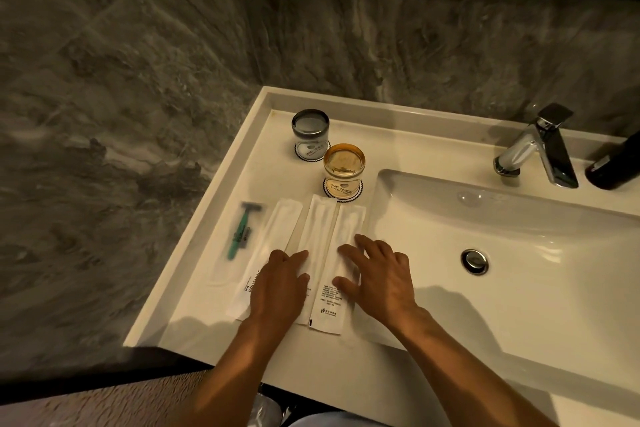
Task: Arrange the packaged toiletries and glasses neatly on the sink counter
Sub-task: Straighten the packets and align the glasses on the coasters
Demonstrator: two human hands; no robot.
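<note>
Three long white toiletry packets lie side by side on the white sink counter [214, 253]: a left packet [277, 229], a middle packet [317, 225] and a right packet [348, 225]. My left hand [280, 288] rests flat across the left and middle packets, fingers apart. My right hand [377, 274] lies spread on the right packet. A green razor in clear wrap [240, 230] sits to the left of the packets. Behind them stand a grey glass [310, 133] and an amber glass [344, 170], each upside down on a round paper coaster.
The basin [502, 253] with its drain [474, 261] opens just right of the packets. A chrome faucet [540, 149] and a dark bottle [616, 163] stand at the back right. Grey marble wall rises left and behind; a mirror hangs above.
</note>
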